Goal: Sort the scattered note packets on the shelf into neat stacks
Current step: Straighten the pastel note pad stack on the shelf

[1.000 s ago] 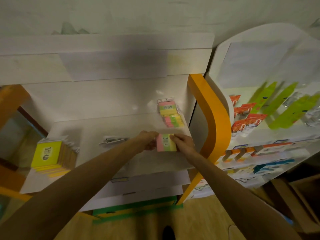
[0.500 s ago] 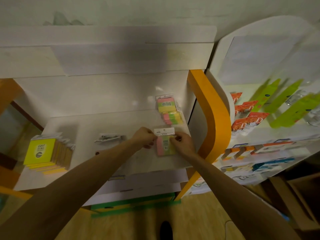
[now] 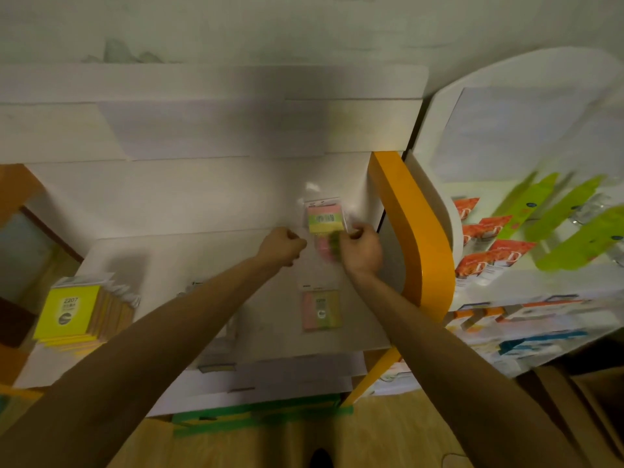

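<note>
Where readable, yellow pad stack (image 3: 69,314) marked "2207", packet labels blurred

I am seeing left hand (image 3: 282,246), right hand (image 3: 361,250), both bare; forearms showing uncovered, sleeves nowhere in view.

Both arms reach forward from the bottom corners toward frame centre. The left hand (image 3: 283,245) is fisted; the right hand (image 3: 360,248) has curled fingers, blurred, just right of centre.
</note>
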